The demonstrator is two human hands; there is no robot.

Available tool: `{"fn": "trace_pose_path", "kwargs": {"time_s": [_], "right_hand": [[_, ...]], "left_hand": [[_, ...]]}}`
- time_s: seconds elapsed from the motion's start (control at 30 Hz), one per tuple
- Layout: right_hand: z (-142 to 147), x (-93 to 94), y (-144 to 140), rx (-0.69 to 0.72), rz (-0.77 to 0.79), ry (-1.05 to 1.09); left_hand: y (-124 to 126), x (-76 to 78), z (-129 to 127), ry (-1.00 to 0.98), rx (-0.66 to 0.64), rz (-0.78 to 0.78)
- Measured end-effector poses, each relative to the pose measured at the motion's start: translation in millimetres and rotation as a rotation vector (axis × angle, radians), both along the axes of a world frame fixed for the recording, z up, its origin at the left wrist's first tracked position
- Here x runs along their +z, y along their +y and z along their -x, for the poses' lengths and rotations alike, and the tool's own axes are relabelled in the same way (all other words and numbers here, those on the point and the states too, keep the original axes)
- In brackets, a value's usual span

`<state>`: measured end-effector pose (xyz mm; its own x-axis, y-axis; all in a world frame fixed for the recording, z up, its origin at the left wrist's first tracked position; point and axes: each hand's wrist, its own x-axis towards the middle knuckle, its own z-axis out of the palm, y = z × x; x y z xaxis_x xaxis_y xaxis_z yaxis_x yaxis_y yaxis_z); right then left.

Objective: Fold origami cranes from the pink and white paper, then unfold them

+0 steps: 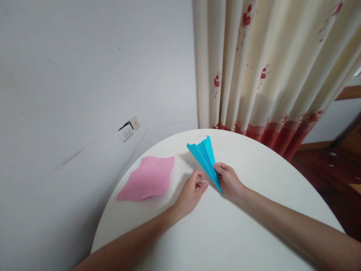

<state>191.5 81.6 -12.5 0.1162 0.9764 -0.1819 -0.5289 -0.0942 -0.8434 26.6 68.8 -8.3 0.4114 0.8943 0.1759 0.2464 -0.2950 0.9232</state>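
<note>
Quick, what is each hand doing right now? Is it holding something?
Left hand: fingers curled, holding nothing, just beside the blue paper plane.
Right hand: closed on the blue paper plane near its pointed end.

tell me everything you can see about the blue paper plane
The blue paper plane is bright turquoise paper folded into a long narrow dart with creased wings. It is lifted above the round white table, its point toward the person and its wide tail toward the curtain. The right hand pinches its narrow end; the left hand sits close beside it.
</note>
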Motion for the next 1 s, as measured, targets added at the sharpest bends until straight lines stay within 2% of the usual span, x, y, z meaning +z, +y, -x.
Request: {"fn": "trace_pose_path", "kwargs": {"time_s": [0.17,0.33,0.47,0.63,0.8,1.0], "right_hand": [[26.2,-2.4,-14.0,-0.083,-0.037,0.132],[43.2,-7.3,-18.2,-0.129,-0.07,0.133],[47.0,-10.4,-20.1,-0.107,-0.122,0.113],[45.9,-13.1,-20.0,0.003,-0.166,0.041],[45.9,-14.0,-17.7,-0.029,-0.126,0.059],[44.7,-9.8,-17.7,-0.096,-0.066,0.088]], "left_hand": [[5.5,-3.0,-2.6,-0.079,0.101,-0.022],[14.4,-12.2,-0.2,-0.189,0.2,-0.043],[14.2,-13.8,3.9,-0.282,0.18,-0.02],[11.3,-9.5,5.5,-0.245,0.16,-0.055],[18.6,-8.7,12.9,-0.184,0.199,-0.031],[28.6,-3.6,16.5,-0.146,0.214,-0.155]]}}
